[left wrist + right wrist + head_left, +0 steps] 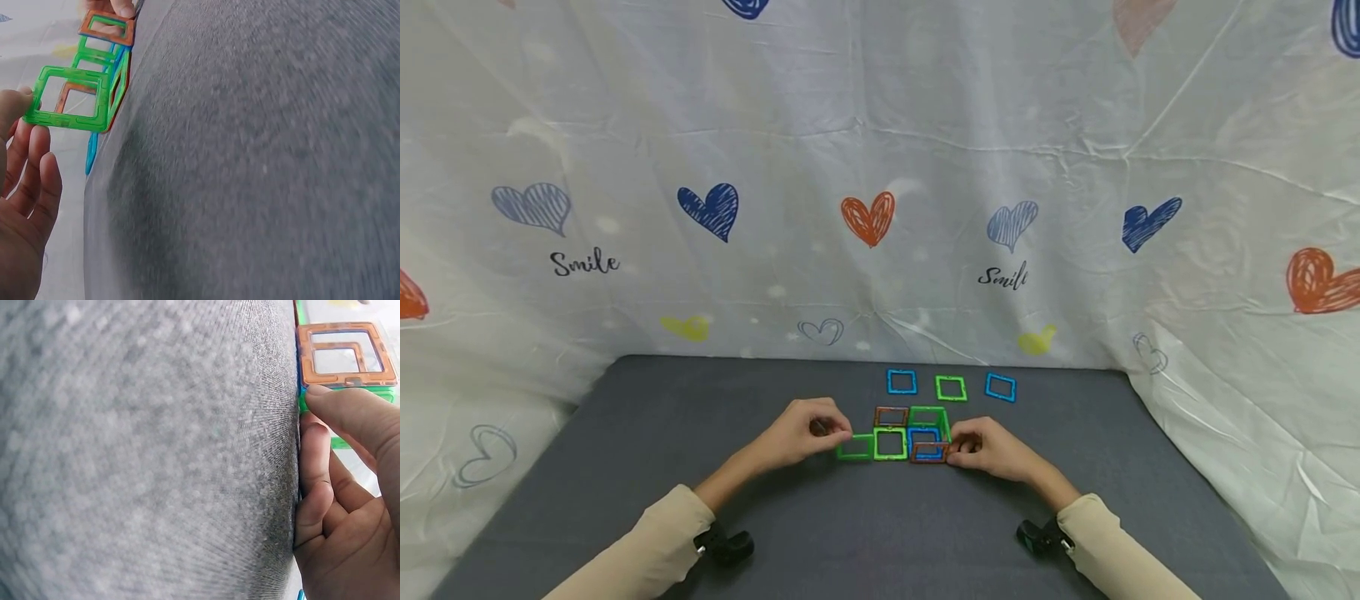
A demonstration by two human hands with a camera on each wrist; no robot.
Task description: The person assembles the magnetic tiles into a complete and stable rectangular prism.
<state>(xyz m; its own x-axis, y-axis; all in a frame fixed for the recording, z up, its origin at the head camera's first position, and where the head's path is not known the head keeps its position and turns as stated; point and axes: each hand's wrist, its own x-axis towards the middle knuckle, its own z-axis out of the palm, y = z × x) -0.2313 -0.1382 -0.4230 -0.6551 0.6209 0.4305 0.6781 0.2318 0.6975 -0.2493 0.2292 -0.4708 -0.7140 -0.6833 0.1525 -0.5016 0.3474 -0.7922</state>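
We see the left hand point(802, 433) pinching a translucent green plastic square frame point(70, 120) between thumb and fingers, just left of a lime-green square frame point(891, 457) in the cluster. At the cluster's near right corner, we find the right hand point(996, 452), thumb and curled fingers grasping the edge of an orange-brown plastic square frame point(340, 380). Behind the cluster, on the dark grey tabletop point(820, 533), we note two separate blue square frames point(902, 392) flanking a light-green one point(951, 378).

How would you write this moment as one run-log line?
left hand: pinches green frame | right hand: holds orange frame at edge | beyond: three separate frames on grey table
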